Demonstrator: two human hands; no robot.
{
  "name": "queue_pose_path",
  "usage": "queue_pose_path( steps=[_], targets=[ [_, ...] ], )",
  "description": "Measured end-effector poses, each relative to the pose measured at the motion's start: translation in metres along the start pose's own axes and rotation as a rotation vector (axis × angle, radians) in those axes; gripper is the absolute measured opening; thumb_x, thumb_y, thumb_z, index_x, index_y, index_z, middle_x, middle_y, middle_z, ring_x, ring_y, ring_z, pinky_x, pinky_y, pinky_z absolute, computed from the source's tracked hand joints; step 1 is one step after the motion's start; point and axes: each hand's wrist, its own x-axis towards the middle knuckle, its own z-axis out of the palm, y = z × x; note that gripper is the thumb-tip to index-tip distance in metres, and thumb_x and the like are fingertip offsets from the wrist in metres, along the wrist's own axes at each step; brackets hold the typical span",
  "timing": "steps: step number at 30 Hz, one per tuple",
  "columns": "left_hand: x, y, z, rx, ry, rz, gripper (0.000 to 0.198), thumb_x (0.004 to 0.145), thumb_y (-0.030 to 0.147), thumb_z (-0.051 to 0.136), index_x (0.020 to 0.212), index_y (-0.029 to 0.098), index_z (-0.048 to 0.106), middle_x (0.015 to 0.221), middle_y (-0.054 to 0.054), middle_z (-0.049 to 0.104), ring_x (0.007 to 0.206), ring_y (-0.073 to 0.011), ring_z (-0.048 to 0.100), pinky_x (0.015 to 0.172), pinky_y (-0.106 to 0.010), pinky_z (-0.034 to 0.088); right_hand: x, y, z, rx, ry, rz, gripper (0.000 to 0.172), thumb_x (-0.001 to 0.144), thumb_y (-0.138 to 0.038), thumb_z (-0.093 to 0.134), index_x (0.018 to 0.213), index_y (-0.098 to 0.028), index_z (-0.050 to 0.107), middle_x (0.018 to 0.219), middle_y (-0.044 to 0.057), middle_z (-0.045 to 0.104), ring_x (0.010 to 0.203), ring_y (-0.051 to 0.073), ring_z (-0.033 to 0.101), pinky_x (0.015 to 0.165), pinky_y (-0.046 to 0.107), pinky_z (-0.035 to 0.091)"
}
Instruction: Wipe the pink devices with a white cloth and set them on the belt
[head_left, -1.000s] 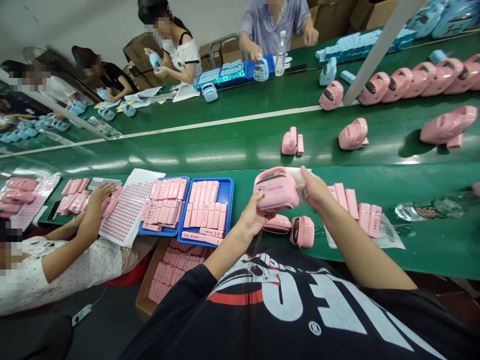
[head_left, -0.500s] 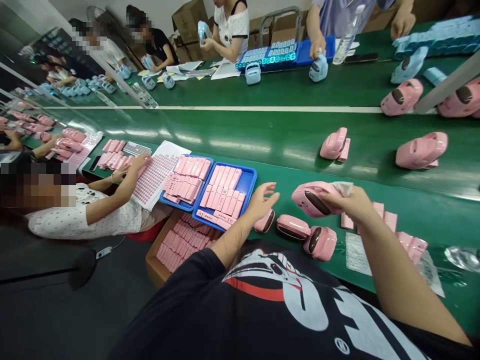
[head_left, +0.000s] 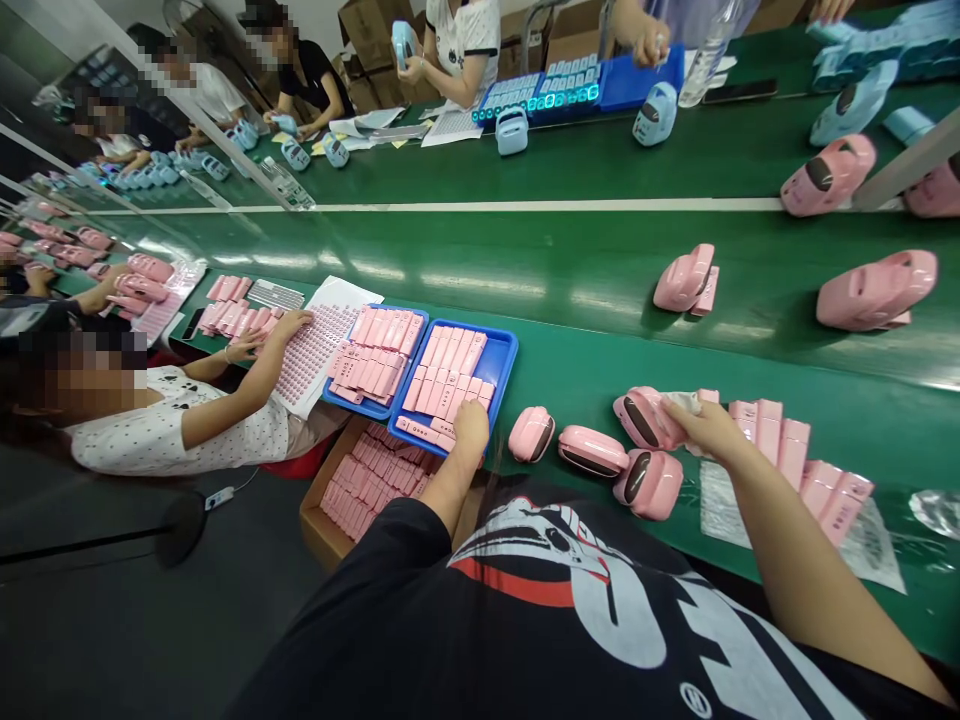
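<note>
My left hand point(head_left: 471, 428) reaches into the nearer blue tray point(head_left: 504, 372), fingers curled down on a pink rectangular piece point(head_left: 444, 428) at its front corner; the fingertips are partly hidden. My right hand point(head_left: 703, 424) is closed around a crumpled white cloth point(head_left: 681, 402), which lies against a glossy pink casing with a dark oval window point(head_left: 643, 416). That casing rests on the green bench, touching another pink casing point(head_left: 649, 484). To their left are a third pink casing point(head_left: 592, 452) and a smaller rounded one point(head_left: 532, 434).
Several pink rectangular pieces point(head_left: 769, 428) lie right of my right hand, near clear plastic bags point(head_left: 870, 555). A second blue tray point(head_left: 360, 405) and a cardboard box point(head_left: 319, 525) are left. Pink casings point(head_left: 874, 290) stand on the green belt. A co-worker's arm point(head_left: 225, 410) is at far left.
My left hand has moved left and down, from open above the bench to the tray's pink pieces. My right hand has lowered the pink casing onto the bench beside the others.
</note>
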Motion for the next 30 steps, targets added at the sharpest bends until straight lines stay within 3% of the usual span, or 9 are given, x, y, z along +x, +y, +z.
queue_pose_path(
  steps=[9,13,17,22,27,30],
  targets=[
    [0.002,0.005,-0.002,-0.108,-0.070,-0.056,0.033,0.087,0.033,0.056,0.115,0.015,0.056,0.117,-0.010,0.058,0.103,-0.0223,0.059,0.087,-0.044,0.050,0.006,0.006,-0.007,0.022,0.020,0.068,0.032,0.092,-0.036,0.055,0.067,-0.015,0.056,0.058,-0.005,0.051,0.048,0.006,0.047,0.046,0.018,0.040],
    [0.006,-0.006,-0.023,-0.296,-0.123,-0.046,0.032,0.087,0.033,0.057,0.114,0.015,0.056,0.117,-0.009,0.058,0.103,-0.0223,0.058,0.087,-0.045,0.050,0.003,0.010,-0.011,0.152,0.085,0.064,0.028,0.091,-0.037,0.056,0.073,-0.015,0.059,0.064,-0.003,0.056,0.054,0.007,0.052,0.051,0.019,0.044],
    [0.002,-0.005,-0.051,-0.638,-0.177,0.026,0.031,0.087,0.033,0.056,0.113,0.015,0.056,0.112,-0.008,0.060,0.096,-0.0200,0.060,0.082,-0.041,0.052,0.003,0.009,-0.012,0.353,0.294,0.012,0.015,0.092,-0.029,0.055,0.092,-0.015,0.062,0.083,0.001,0.063,0.069,0.010,0.060,0.066,0.025,0.051],
    [-0.031,0.024,-0.084,-1.174,-0.388,0.232,0.029,0.086,0.036,0.057,0.106,0.015,0.053,0.095,-0.005,0.064,0.076,-0.0148,0.063,0.069,-0.033,0.054,-0.005,-0.013,-0.008,0.548,0.473,-0.119,0.024,0.094,-0.031,0.049,0.095,-0.011,0.064,0.073,0.002,0.065,0.060,0.011,0.061,0.057,0.025,0.052],
    [-0.074,0.059,-0.104,-1.521,-0.666,0.418,0.047,0.065,0.048,0.068,0.094,0.019,0.046,0.075,-0.004,0.068,0.059,-0.0187,0.066,0.054,-0.030,0.053,-0.030,-0.053,-0.005,0.650,0.450,-0.336,0.040,0.084,-0.048,0.057,0.095,-0.011,0.069,0.075,0.007,0.070,0.068,0.019,0.066,0.057,0.028,0.054],
    [-0.092,0.077,-0.109,-1.619,-0.805,0.477,0.049,0.062,0.048,0.071,0.093,0.019,0.047,0.071,-0.003,0.068,0.056,-0.0198,0.066,0.049,-0.028,0.051,-0.047,-0.078,-0.006,0.692,0.393,-0.480,0.047,0.086,-0.052,0.054,0.104,-0.012,0.067,0.085,0.009,0.071,0.073,0.021,0.068,0.059,0.030,0.056]
  ],
)
